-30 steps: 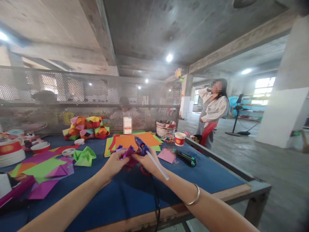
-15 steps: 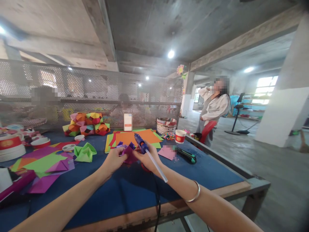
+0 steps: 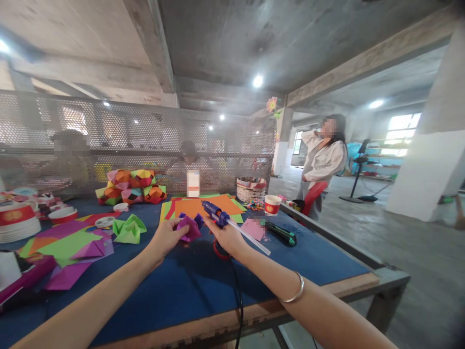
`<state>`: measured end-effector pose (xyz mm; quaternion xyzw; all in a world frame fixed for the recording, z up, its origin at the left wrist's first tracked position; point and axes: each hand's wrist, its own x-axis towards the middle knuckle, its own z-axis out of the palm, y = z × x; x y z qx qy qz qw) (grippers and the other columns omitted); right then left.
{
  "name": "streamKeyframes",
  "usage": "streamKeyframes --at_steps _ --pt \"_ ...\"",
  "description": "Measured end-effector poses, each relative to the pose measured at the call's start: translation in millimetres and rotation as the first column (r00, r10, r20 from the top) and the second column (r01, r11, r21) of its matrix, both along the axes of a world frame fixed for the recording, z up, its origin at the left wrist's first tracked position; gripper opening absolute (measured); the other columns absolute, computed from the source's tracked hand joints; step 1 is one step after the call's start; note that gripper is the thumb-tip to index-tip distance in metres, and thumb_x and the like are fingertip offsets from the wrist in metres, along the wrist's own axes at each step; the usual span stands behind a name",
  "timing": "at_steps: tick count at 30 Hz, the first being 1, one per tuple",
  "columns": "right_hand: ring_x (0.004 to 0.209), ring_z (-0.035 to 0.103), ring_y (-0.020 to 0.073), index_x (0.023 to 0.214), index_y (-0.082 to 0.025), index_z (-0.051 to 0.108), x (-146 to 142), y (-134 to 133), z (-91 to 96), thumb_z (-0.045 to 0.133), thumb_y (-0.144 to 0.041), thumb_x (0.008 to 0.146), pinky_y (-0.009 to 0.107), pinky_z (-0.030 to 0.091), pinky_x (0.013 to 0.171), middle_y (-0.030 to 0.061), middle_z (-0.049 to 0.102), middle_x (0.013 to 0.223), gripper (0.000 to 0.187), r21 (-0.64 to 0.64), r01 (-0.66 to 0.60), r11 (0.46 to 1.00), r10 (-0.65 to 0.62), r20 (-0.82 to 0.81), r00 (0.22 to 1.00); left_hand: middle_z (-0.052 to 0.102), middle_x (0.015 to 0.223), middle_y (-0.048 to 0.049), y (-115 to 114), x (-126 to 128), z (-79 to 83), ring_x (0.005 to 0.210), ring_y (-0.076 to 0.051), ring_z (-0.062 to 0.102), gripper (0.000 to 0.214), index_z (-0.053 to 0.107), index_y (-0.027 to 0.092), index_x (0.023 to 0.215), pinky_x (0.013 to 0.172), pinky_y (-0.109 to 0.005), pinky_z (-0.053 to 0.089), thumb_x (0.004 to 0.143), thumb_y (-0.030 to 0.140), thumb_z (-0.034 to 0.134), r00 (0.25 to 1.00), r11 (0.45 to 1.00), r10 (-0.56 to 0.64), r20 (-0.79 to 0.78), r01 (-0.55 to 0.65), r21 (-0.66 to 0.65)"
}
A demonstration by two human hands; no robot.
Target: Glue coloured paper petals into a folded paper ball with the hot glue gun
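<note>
My left hand pinches a folded purple paper piece over the blue tabletop. Close by on the right, my right hand is closed around a blue hot glue gun. A long clear glue stick juts from the gun's back end toward my wrist, and the black cord runs down over the table's front edge. Behind both hands lies a stack of coloured paper sheets, orange on top. A green folded paper piece rests to the left of my left hand.
Folded paper balls are piled at the back left. Loose sheets and paper cups lie left. On the right are a basket, a paper cup, a pink sheet and a green-black cutter. A person stands beyond.
My right hand has drawn a little away from the purple paper, opening a gap. The glue gun has turned, its glue stick swinging right. My left hand keeps the paper and has shifted slightly left.
</note>
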<state>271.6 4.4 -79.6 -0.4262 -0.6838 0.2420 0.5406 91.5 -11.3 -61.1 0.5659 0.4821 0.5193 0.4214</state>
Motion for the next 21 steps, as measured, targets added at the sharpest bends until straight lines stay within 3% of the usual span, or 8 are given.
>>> streamKeyframes --at_steps 7,14,21 --pt "0.073 0.073 0.0241 0.091 -0.025 0.077 1 -7 -7.1 0.063 -0.05 0.088 0.031 0.054 0.066 0.0048 0.077 0.078 0.029 0.127 -0.018 0.992 -0.008 0.198 0.98 0.066 0.053 0.0007 -3 -6 12.6 0.047 -0.014 0.06 0.009 0.07 0.014 0.068 0.046 -0.025 0.052 0.064 0.022 0.074 0.989 0.985 0.147 0.025 -0.145 -0.092" --pt "0.076 0.075 0.0238 0.089 -0.026 0.077 4 -22 3.1 0.065 -0.043 0.087 0.028 0.046 0.065 0.0056 0.079 0.081 0.022 0.161 0.014 0.987 -0.092 0.488 0.868 0.064 0.052 0.0005 -2 -8 12.8 0.047 -0.015 0.06 0.012 0.068 0.015 0.063 0.047 -0.027 0.053 0.061 0.024 0.074 0.986 0.983 0.166 -0.012 -0.166 -0.08" --pt "0.084 0.077 0.0258 0.093 -0.027 0.078 2 -21 3.6 0.066 -0.042 0.089 0.03 0.045 0.067 0.0062 0.082 0.088 0.019 0.173 0.042 0.984 -0.132 0.556 0.821 0.063 0.05 0.0024 0 -7 11.5 0.044 -0.015 0.059 0.011 0.064 0.016 0.06 0.046 -0.026 0.052 0.064 0.022 0.073 0.985 0.983 0.167 -0.042 -0.169 -0.073"
